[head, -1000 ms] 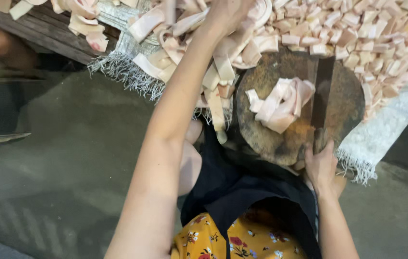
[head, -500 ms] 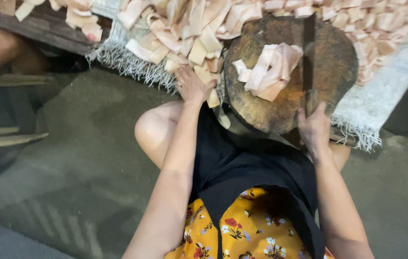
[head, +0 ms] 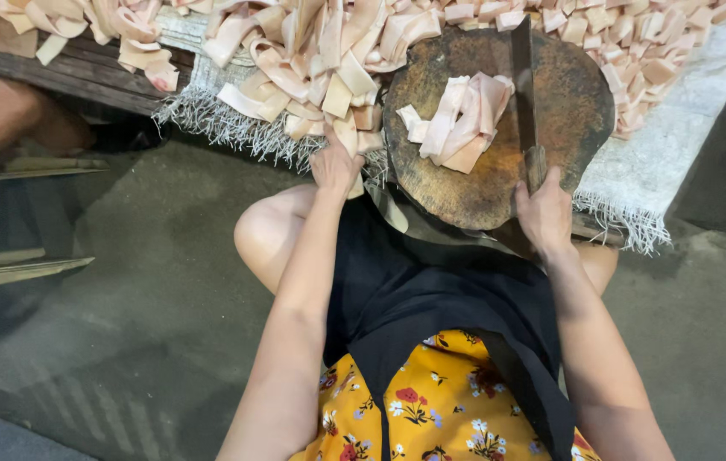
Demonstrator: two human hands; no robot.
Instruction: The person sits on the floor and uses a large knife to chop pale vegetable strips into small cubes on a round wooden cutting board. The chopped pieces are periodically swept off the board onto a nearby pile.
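Far left, on the floor: a pale plastic chair (head: 4, 230), with another person's bare leg (head: 4, 111) above it, well apart from the work.
Dark wooden plank: the plank (head: 73, 77) carries the left end of the heap, so the strips stay off the concrete.
Fringed cloth: a white woven cloth (head: 636, 171) lies under everything, fringe hanging over the near edge; it seems meant to keep the pieces clean.
Heap of strips: pale pink, flat strips (head: 312, 60) piled across the cloth, uncut stock within arm's reach.
Left hand: the left hand (head: 335, 164) rests at the heap's near edge, fingers curled onto a strip just beside the block; whether it truly pinches one I cannot tell.
Chopping block: a round, dark wooden block (head: 483, 183) sits by the person's knees, bearing a small bundle of strips (head: 457, 119).
Cleaver: the cleaver (head: 524, 94) lies with its blade flat across the block, right of the bundle.
Right hand: the right hand (head: 542, 213) is closed round the cleaver's handle at the block's near rim.
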